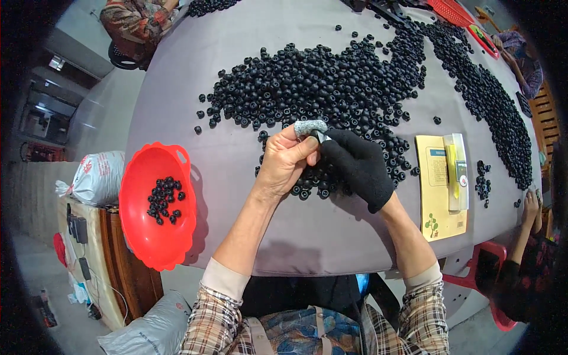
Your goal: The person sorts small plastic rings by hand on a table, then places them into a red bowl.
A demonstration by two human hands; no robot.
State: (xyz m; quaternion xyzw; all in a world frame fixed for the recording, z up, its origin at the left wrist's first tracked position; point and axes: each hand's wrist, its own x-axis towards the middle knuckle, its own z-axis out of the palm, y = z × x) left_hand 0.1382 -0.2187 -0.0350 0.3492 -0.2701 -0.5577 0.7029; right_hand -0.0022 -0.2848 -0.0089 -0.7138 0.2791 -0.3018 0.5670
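Over the near edge of a big pile of small black round pieces with pale-rimmed holes [307,83], my two hands meet. My left hand [281,160] is bare except for a grey knitted cover [310,126] on one finger, and its thumb and fingers are pinched together. A black glove covers my right hand [361,165], whose fingers are closed against the left fingertips. A small pale, shiny bit [322,136] shows between them; its kind cannot be made out. Whether a black piece is held there is hidden by the fingers.
A red scalloped basin [157,242] with some black pieces stands at the left. At right lie a yellow booklet [436,207] and a clear plastic case [462,204]. Another pile [497,112] stretches along the far right. Other people [136,23] sit around the grey-covered table [171,106].
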